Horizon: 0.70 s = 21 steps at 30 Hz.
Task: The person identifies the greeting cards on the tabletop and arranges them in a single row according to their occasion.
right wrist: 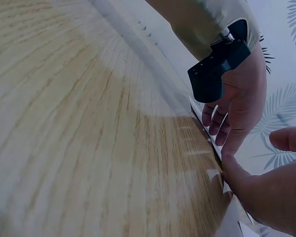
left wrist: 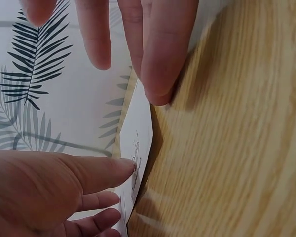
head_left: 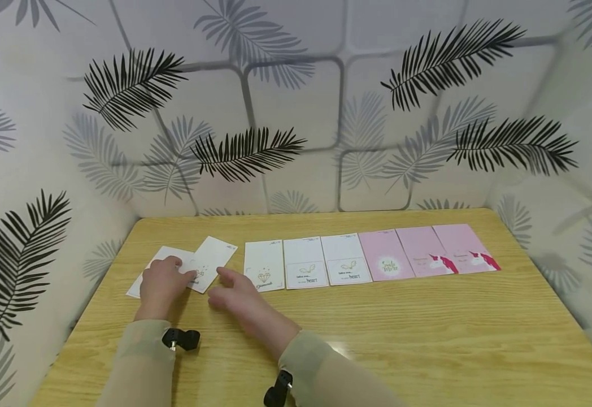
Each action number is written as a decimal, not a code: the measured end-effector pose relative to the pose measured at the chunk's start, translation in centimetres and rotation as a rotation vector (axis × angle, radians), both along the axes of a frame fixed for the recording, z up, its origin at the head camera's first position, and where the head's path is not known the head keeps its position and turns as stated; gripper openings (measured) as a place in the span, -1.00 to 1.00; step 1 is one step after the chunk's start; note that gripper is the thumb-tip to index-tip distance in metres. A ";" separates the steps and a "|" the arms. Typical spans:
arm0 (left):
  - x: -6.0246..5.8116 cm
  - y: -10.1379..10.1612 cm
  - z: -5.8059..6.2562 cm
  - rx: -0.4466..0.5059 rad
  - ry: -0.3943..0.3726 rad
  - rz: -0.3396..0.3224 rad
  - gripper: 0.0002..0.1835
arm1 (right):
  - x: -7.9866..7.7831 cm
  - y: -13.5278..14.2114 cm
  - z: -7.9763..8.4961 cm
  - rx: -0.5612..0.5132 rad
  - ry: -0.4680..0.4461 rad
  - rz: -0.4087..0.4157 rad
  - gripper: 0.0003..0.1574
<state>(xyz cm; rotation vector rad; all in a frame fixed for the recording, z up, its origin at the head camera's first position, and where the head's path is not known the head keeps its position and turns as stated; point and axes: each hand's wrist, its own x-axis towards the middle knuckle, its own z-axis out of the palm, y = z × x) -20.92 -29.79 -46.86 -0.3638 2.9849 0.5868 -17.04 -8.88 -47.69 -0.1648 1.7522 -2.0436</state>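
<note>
My left hand (head_left: 161, 285) lies over two overlapping white cards at the left of the table. Its thumb (left wrist: 113, 172) touches the printed face of the slanted diamond card (head_left: 217, 257), while the other fingers rest over the second white card (head_left: 135, 287), which is partly hidden beneath them. Just right of the slanted card, my right hand (head_left: 242, 302) is held with thumb and fingers apart. One of its fingertips (left wrist: 160, 91) is right at that card's edge in the left wrist view. Nothing shows between the right hand's fingers.
A row runs rightward along the back: a white diamond card (head_left: 264, 257), two white cards with wings (head_left: 306, 251), a pink card with a round print (head_left: 384, 246) and two pink unicorn cards (head_left: 415, 240). Patterned fabric (head_left: 321, 113) borders the wooden table (head_left: 403, 339).
</note>
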 end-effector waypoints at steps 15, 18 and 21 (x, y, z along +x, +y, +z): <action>0.7 0.9 0.3 0.015 0.012 0.030 -0.34 | -0.5 -0.5 -0.5 -0.139 -0.082 -0.018 0.00; 0.7 1.1 0.4 0.018 0.010 0.034 -0.37 | -0.5 -0.5 -0.6 -0.153 -0.096 -0.021 -0.01; 0.8 1.4 0.5 0.020 0.009 0.034 -0.40 | -0.6 -0.5 -0.7 -0.163 -0.098 -0.023 -0.03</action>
